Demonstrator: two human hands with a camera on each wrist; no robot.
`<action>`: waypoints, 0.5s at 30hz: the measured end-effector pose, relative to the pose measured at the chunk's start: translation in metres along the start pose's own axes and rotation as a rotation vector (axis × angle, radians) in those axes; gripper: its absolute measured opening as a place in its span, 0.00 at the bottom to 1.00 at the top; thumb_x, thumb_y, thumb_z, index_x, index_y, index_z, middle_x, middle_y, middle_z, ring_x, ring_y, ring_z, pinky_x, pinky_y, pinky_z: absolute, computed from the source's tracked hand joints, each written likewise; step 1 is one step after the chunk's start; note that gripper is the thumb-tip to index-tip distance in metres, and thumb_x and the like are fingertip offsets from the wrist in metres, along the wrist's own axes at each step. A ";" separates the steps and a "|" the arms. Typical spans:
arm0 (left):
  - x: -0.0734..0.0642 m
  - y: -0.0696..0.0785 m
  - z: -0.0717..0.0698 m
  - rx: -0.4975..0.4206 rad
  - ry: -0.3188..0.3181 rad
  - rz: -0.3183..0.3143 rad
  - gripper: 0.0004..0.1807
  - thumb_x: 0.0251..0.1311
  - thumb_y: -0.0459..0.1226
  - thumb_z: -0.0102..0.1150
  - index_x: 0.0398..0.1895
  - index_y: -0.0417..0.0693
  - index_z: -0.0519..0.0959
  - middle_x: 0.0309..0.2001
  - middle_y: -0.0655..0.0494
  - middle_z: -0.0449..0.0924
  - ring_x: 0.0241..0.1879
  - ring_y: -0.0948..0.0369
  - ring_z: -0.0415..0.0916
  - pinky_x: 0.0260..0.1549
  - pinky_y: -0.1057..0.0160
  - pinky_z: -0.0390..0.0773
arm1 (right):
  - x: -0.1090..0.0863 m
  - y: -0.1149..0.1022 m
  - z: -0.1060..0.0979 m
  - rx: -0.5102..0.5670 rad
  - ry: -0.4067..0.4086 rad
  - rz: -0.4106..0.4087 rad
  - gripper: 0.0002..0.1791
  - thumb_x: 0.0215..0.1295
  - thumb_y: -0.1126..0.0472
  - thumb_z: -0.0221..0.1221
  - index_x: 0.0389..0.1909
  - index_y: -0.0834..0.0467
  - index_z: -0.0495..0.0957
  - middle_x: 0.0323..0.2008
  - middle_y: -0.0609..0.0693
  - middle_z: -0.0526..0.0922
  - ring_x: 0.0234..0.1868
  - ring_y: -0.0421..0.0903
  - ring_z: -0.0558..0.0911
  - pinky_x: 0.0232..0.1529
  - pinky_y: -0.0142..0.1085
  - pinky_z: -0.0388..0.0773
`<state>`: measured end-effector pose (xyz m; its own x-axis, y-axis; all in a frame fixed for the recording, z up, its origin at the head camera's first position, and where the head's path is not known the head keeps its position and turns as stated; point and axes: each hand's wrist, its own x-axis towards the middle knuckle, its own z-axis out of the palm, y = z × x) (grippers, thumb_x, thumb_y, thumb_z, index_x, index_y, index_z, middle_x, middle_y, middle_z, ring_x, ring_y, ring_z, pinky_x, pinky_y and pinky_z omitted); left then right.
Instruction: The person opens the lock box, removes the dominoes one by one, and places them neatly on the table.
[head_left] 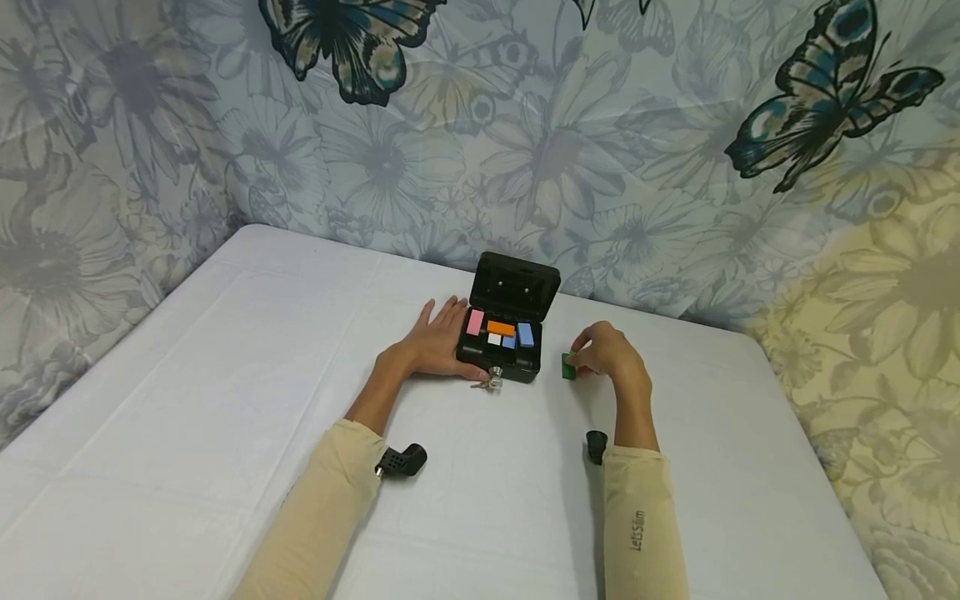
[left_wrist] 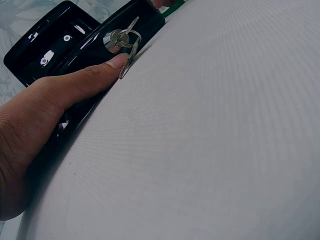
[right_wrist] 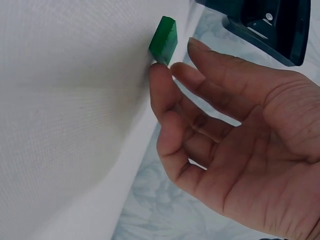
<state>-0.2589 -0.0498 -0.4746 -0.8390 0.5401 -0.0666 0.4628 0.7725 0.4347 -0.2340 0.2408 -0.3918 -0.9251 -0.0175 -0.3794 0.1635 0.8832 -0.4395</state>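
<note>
A small black cash box (head_left: 514, 287) stands with its lid raised. Inside lie a pink block (head_left: 476, 322), an orange block (head_left: 501, 329), a white block (head_left: 494, 339) and blue blocks (head_left: 526, 335). My left hand (head_left: 435, 346) rests against the box's left side, fingers extended, its thumb along the front beside the keys (left_wrist: 131, 47) in the lock. To the right of the box, my right hand (head_left: 609, 354) has loosely bent fingers. One fingertip touches a green block (right_wrist: 164, 40) at the table surface; the thumb is apart from it in the right wrist view.
A white cloth covers the table (head_left: 225, 375). Behind it hangs a floral and butterfly backdrop (head_left: 555, 150), close to the raised lid. A black wrist camera (head_left: 402, 460) sticks out from the left sleeve, another black device (head_left: 596, 446) beside the right sleeve.
</note>
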 end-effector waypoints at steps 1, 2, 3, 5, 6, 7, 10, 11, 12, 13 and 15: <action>0.000 0.000 0.000 0.000 0.000 0.000 0.72 0.53 0.69 0.65 0.85 0.38 0.37 0.87 0.41 0.35 0.87 0.47 0.29 0.83 0.38 0.28 | 0.000 0.000 0.000 0.000 0.008 0.001 0.18 0.70 0.63 0.65 0.55 0.71 0.81 0.33 0.62 0.92 0.40 0.53 0.87 0.44 0.43 0.78; 0.001 0.000 0.000 0.004 -0.002 -0.002 0.72 0.53 0.69 0.65 0.85 0.38 0.37 0.87 0.41 0.34 0.87 0.48 0.29 0.83 0.39 0.28 | 0.000 -0.001 -0.001 -0.001 0.015 0.001 0.19 0.70 0.63 0.65 0.56 0.71 0.81 0.34 0.62 0.92 0.41 0.55 0.88 0.45 0.45 0.79; 0.001 0.000 0.000 0.005 -0.002 -0.002 0.72 0.53 0.69 0.65 0.85 0.38 0.37 0.87 0.41 0.34 0.87 0.48 0.29 0.83 0.38 0.28 | -0.001 -0.001 -0.001 0.000 0.021 0.000 0.19 0.70 0.63 0.65 0.56 0.71 0.81 0.35 0.63 0.92 0.42 0.56 0.88 0.46 0.48 0.79; 0.001 0.000 -0.001 0.006 -0.004 -0.002 0.72 0.54 0.69 0.65 0.85 0.38 0.37 0.87 0.41 0.35 0.87 0.47 0.29 0.83 0.38 0.28 | -0.001 -0.002 -0.002 0.000 0.032 -0.002 0.19 0.71 0.63 0.65 0.57 0.71 0.80 0.37 0.64 0.92 0.45 0.58 0.89 0.50 0.52 0.80; 0.000 0.000 -0.001 0.008 -0.005 -0.003 0.72 0.54 0.69 0.65 0.85 0.38 0.37 0.87 0.41 0.35 0.87 0.47 0.29 0.83 0.38 0.28 | -0.001 -0.003 -0.002 0.001 0.038 -0.002 0.20 0.71 0.63 0.65 0.57 0.71 0.80 0.38 0.64 0.92 0.46 0.59 0.90 0.52 0.54 0.80; 0.000 0.000 -0.001 0.007 -0.004 -0.003 0.72 0.54 0.69 0.64 0.85 0.38 0.37 0.87 0.41 0.35 0.87 0.47 0.29 0.83 0.38 0.28 | -0.002 -0.004 -0.003 0.001 0.046 -0.008 0.20 0.71 0.63 0.65 0.57 0.71 0.80 0.38 0.65 0.92 0.47 0.60 0.90 0.53 0.55 0.80; 0.000 0.000 -0.001 0.001 0.000 -0.003 0.72 0.53 0.69 0.65 0.85 0.38 0.37 0.87 0.41 0.35 0.87 0.47 0.29 0.83 0.38 0.28 | -0.002 -0.007 -0.005 0.017 0.064 -0.029 0.19 0.71 0.62 0.65 0.57 0.70 0.81 0.41 0.65 0.92 0.49 0.61 0.90 0.56 0.57 0.79; 0.000 0.001 -0.002 0.002 0.001 -0.003 0.72 0.53 0.69 0.65 0.85 0.38 0.37 0.87 0.41 0.35 0.87 0.47 0.29 0.83 0.38 0.28 | -0.003 -0.008 -0.005 0.022 0.068 -0.039 0.19 0.71 0.62 0.65 0.57 0.70 0.81 0.41 0.65 0.92 0.49 0.60 0.90 0.57 0.57 0.79; 0.000 0.001 -0.002 0.002 0.001 -0.004 0.72 0.53 0.69 0.65 0.85 0.38 0.37 0.87 0.41 0.35 0.87 0.47 0.29 0.83 0.38 0.28 | -0.003 -0.010 -0.005 0.029 0.072 -0.050 0.19 0.71 0.62 0.65 0.56 0.70 0.81 0.42 0.65 0.92 0.49 0.60 0.91 0.57 0.57 0.79; 0.000 0.001 -0.002 0.001 0.001 -0.005 0.72 0.53 0.69 0.65 0.85 0.38 0.37 0.87 0.41 0.35 0.87 0.47 0.29 0.83 0.38 0.28 | -0.003 -0.011 -0.005 0.035 0.076 -0.061 0.19 0.71 0.62 0.65 0.56 0.70 0.82 0.42 0.65 0.91 0.48 0.60 0.91 0.57 0.57 0.80; 0.000 0.001 -0.003 -0.002 0.000 -0.005 0.72 0.53 0.69 0.65 0.85 0.38 0.37 0.87 0.41 0.35 0.87 0.47 0.29 0.83 0.39 0.28 | -0.004 -0.014 -0.005 0.048 0.085 -0.077 0.18 0.71 0.61 0.64 0.55 0.69 0.82 0.44 0.65 0.91 0.48 0.59 0.91 0.57 0.56 0.80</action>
<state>-0.2592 -0.0499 -0.4718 -0.8413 0.5362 -0.0691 0.4580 0.7748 0.4358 -0.2341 0.2307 -0.3802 -0.9609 -0.0426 -0.2736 0.1055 0.8573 -0.5039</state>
